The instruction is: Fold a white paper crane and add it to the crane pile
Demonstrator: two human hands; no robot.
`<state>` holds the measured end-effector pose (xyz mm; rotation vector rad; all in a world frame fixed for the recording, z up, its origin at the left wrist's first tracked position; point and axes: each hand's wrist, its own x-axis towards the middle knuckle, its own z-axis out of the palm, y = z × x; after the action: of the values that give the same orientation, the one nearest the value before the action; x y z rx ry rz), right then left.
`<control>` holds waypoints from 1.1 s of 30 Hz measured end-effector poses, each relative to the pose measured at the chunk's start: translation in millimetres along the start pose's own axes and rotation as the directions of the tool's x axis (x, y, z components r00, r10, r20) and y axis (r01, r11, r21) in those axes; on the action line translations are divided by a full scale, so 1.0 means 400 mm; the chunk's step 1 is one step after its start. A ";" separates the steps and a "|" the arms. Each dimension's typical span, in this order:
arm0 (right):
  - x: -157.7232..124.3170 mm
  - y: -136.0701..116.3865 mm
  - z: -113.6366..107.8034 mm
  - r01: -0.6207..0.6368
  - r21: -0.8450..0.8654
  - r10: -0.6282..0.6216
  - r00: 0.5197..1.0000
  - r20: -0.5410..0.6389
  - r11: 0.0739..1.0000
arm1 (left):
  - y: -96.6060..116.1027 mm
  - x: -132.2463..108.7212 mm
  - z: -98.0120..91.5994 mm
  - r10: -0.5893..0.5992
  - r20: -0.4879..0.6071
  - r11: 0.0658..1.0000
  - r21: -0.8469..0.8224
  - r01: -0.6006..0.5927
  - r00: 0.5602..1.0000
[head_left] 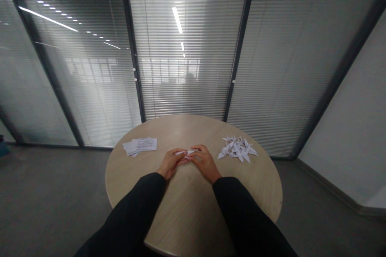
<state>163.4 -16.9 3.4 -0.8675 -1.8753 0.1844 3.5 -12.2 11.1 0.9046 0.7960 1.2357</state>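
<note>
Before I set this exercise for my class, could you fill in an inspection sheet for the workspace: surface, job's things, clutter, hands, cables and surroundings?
Surface: round-edged wood-grain table.
Job's things: small folded white paper at the middle; overlapping printed paper slips at left; a pile of what look like paper cranes at right.
Clutter: nothing seen.
Hands: left hand and right hand both hold the folded white paper by the fingers.
Cables: nothing seen.
Surroundings: dark-framed partition with horizontal blinds, grey floor, pale wall at right.
</note>
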 end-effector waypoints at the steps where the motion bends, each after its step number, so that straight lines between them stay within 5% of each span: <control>1: 0.001 0.000 0.001 -0.012 0.012 0.012 1.000 -0.009 1.000 | 0.000 0.000 0.001 0.007 0.002 1.000 -0.001 -0.007 1.000; 21: 0.000 0.017 0.019 -0.348 0.182 0.360 0.932 -0.037 0.920 | -0.008 0.003 -0.003 0.061 0.064 0.995 0.075 -0.065 0.996; 33: -0.001 0.012 0.015 -0.415 0.149 0.425 0.905 -0.036 0.897 | -0.006 -0.001 0.002 0.053 0.102 0.993 0.103 -0.064 0.993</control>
<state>160.6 -12.2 -2.1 -1.1596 -1.5694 0.5392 5.0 -12.8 9.2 1.0743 0.7658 1.1983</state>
